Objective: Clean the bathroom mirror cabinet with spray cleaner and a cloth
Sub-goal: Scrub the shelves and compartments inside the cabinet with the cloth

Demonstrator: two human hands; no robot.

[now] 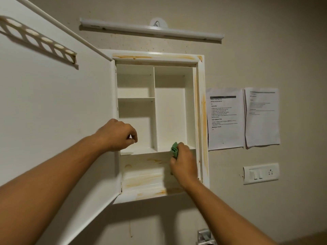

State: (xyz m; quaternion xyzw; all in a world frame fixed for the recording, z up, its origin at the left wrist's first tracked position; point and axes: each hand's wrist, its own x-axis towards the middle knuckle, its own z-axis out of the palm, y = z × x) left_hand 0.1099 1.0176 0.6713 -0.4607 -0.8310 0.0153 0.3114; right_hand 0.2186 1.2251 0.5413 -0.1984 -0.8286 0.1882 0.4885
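Against the shelf edge of the open cabinet (199, 89), the right hand (184, 164) grips a bunched green cloth (174, 149), the orange-stained bottom compartment (141, 181) running leftward just below it, while the left hand (118, 136) hangs curled, apparently empty, farther left.

The white cabinet (200, 103) hangs open, its door (53, 112) swung out toward 9 o'clock, with orange-brown stains (141, 181) in the bottom compartment and along the frame. The right hand (184, 165) grips a green cloth (174, 149) against the lower shelf's front edge at the cabinet's 5 o'clock. The left hand (118, 137), fingers curled, sits at its 8 o'clock by the hinge side, and whether it holds anything cannot be told.
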